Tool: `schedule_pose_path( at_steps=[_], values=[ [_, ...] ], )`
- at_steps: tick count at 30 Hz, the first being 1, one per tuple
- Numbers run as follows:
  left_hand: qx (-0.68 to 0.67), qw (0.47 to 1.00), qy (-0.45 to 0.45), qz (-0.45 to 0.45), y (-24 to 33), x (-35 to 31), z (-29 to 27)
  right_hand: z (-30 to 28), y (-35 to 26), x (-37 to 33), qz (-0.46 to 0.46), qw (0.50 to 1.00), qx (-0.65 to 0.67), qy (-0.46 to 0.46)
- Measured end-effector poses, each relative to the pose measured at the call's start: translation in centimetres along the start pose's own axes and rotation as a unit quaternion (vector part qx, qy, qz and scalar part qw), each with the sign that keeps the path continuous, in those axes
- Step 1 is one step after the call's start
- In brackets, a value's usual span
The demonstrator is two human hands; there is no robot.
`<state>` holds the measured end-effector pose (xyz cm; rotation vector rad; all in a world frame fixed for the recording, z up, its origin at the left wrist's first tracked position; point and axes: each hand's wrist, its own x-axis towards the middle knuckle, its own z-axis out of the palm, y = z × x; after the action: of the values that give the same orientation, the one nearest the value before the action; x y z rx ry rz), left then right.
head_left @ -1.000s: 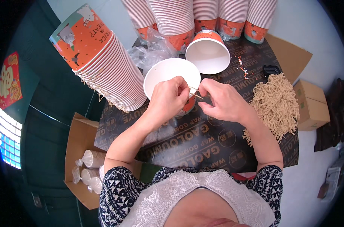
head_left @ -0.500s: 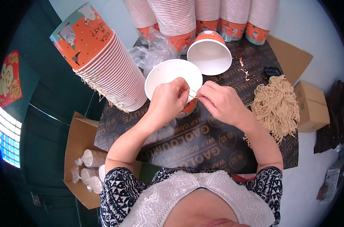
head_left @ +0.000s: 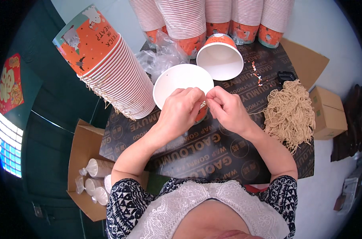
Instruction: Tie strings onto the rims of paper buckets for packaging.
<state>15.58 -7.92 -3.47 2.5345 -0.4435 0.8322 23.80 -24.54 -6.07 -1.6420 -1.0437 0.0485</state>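
Note:
An orange paper bucket with a white inside (head_left: 180,77) stands in front of me, partly hidden by my hands. At its near rim, my left hand (head_left: 179,111) and my right hand (head_left: 230,111) pinch a thin beige cord (head_left: 203,104), their fingertips almost meeting. Most of that cord is hidden by my fingers. To the right lies a tangled heap of beige cords (head_left: 290,115), one strand straggling toward my right wrist. A tall leaning stack of printed paper buckets (head_left: 127,75), with cord ends hanging along its side, rises at the left.
Another orange bucket (head_left: 220,61) lies tipped behind, mouth toward me. Several bucket stacks (head_left: 181,20) line the table's back. Crumpled clear plastic (head_left: 161,55), small scraps (head_left: 256,73) and a black item (head_left: 286,76) are on the table. Cardboard boxes (head_left: 83,151) flank it, one holding wrapped buckets.
Both hands have shifted slightly toward me. The small cord loop that showed between my fingertips is now mostly covered, and my left hand has turned over it.

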Motion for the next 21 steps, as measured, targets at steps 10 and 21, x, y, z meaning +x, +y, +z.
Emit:
schedule_pose_path(
  at_steps=[10, 21],
  values=[
    [-0.057, 0.995, 0.012, -0.077, -0.2, -0.2, 0.4, 0.9, 1.0, -0.1, 0.021, 0.997, 0.059, 0.036],
    [-0.074, 0.993, -0.026, -0.085, -0.3, -0.4, -0.1, 0.6, 0.4, -0.1, 0.064, 0.993, 0.096, -0.011]
  ],
)
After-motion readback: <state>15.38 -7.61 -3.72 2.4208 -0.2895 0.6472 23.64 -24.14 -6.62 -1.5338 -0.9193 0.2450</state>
